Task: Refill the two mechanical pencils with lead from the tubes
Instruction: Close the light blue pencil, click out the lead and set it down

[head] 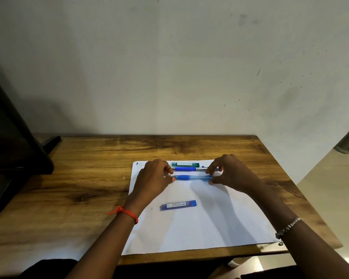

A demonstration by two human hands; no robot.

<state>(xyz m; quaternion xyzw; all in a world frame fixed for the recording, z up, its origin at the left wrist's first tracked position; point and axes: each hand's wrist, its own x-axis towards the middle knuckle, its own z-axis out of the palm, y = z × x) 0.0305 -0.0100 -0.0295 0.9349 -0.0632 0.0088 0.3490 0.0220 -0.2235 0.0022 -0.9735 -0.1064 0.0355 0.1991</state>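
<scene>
**Inspector:** Your left hand (pixel 154 178) and right hand (pixel 229 173) are both over the far part of the white paper sheet (pixel 199 228). Each pinches one end of the nearer blue mechanical pencil (pixel 191 178), thumb and fingers closed on it.

**Operator:** How does that pencil lie on the sheet?

**Inspector:** Crosswise, spanning the gap between your two hands. Your left fingertips hold the end by the darker blue grip; your right fingertips hold the clear blue end. I cannot tell whether it rests on the sheet or sits just above it.

**Operator:** And the second pencil?

**Inspector:** The farther mechanical pencil (pixel 187 169) lies parallel, just beyond the first, toward the sheet's far edge. Your fingers reach its ends; whether they touch it, I cannot tell.

**Operator:** The lead tubes?

**Inspector:** The green lead tube (pixel 185 164) sits at the sheet's far edge, just beyond the second pencil. The blue lead tube (pixel 178 205) lies near the sheet's middle, on your side of both hands, well apart from them and untouched. The sheet lies on the wooden table (pixel 89 178).
</scene>
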